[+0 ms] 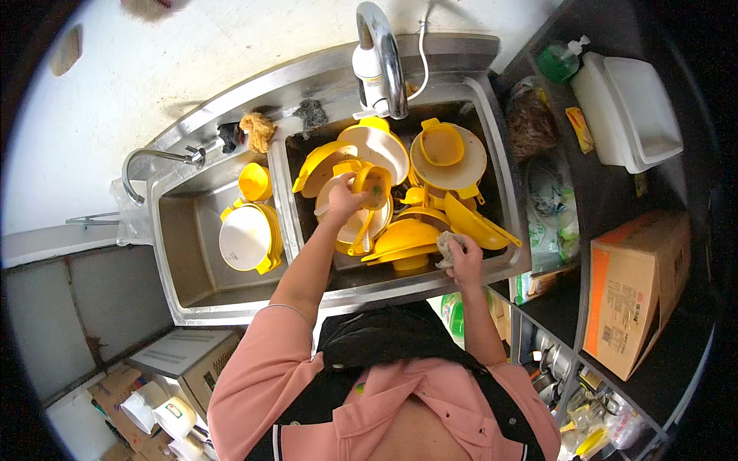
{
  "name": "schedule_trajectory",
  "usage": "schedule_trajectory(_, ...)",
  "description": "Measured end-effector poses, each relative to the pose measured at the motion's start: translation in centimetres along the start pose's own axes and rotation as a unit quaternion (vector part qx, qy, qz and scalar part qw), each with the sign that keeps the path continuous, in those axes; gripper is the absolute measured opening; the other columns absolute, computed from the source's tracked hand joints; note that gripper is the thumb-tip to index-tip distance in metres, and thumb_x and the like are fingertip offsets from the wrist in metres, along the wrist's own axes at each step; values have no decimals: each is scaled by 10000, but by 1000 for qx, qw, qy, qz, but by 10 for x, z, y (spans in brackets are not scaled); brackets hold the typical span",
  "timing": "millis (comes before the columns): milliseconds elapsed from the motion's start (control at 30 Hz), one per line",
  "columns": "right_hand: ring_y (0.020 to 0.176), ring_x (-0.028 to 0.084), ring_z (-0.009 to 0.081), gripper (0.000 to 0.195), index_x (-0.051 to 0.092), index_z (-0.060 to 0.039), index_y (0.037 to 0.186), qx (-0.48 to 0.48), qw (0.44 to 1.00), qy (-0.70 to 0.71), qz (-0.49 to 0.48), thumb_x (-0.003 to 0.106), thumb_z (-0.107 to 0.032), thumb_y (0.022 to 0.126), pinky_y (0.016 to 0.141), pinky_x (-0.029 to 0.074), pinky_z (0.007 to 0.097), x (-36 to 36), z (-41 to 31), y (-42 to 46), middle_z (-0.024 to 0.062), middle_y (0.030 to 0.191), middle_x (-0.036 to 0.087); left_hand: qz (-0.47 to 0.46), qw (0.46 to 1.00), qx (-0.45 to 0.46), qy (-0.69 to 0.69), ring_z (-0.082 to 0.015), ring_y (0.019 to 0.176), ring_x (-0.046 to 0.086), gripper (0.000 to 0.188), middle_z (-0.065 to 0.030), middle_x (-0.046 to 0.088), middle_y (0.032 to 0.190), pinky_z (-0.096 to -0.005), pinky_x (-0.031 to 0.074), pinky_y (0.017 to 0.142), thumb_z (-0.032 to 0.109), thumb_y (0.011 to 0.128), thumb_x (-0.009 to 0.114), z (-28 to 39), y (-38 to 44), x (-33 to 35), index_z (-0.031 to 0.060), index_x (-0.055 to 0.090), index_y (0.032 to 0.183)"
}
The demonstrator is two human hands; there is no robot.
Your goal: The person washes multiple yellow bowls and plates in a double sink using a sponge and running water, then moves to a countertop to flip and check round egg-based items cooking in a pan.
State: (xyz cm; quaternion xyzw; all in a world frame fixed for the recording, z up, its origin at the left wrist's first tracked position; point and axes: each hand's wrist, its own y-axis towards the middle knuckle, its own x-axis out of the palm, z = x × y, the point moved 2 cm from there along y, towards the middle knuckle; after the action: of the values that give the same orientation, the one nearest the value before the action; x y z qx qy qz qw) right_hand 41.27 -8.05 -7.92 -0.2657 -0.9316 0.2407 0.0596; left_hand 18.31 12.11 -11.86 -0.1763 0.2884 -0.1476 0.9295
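My left hand [346, 201] grips a small yellow bowl [373, 187], tilted so that its inside, with a green speck, faces up. Below it in the right basin lies a heap of yellow dishes with white insides. Crumpled in my right hand [466, 262] is a greyish cloth [447, 249], close to the basin's front edge. Beside that hand are an overturned yellow bowl [403, 239] and a tilted yellow dish [470, 222]. A yellow spoon [363, 233] rests in a bowl left of them. At the back right, a small square bowl [442, 145] sits on a larger white-lined dish [475, 155].
The left basin [190, 242] holds stacked yellow dishes [248, 237] and a yellow cup [255, 181]. A large faucet [392, 63] arches over the right basin; a smaller tap [147, 152] stands left. A sponge [258, 131] and steel wool [311, 117] lie behind. A cardboard box [625, 305] stands right.
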Motion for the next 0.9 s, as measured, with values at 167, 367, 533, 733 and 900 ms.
schedule_trajectory(167,700,536,100,199,577,17,884,-21,1000,-12,-15,585,-159,793,622,441,249,2,-3,1,44,781,584,42,935,278,215,-311,921,508,624,-143,521,955,-354,435,809,124,581,691,29,-6,20,106,471,1165)
schedule_trajectory(367,718,541,113,191,562,-3,928,28,999,34,-28,544,-158,818,655,443,248,21,-23,-8,45,828,568,72,906,328,257,-311,897,508,614,-142,506,959,-352,439,798,95,603,668,33,-22,6,138,466,1181)
schedule_trajectory(533,776,548,132,203,537,-14,977,33,968,234,-89,509,-130,813,677,458,272,60,-43,6,65,949,535,-16,948,-45,-315,-226,922,561,492,-83,517,1082,-349,505,718,165,797,596,-7,-26,-4,118,393,1243)
schedule_trajectory(733,786,553,248,200,563,-41,890,-473,837,-214,-173,553,-78,694,712,441,366,155,-78,15,111,890,550,-99,866,-57,-486,-195,948,550,426,-45,508,1103,-347,512,720,339,871,483,12,-74,-17,152,385,1241)
schedule_trajectory(900,753,537,272,96,556,-67,729,-562,680,-378,-281,555,-87,635,679,438,381,215,-57,24,60,729,549,-94,864,-68,-491,-218,912,564,406,-72,524,1062,-388,526,691,348,894,430,-5,-77,-44,126,389,1232)
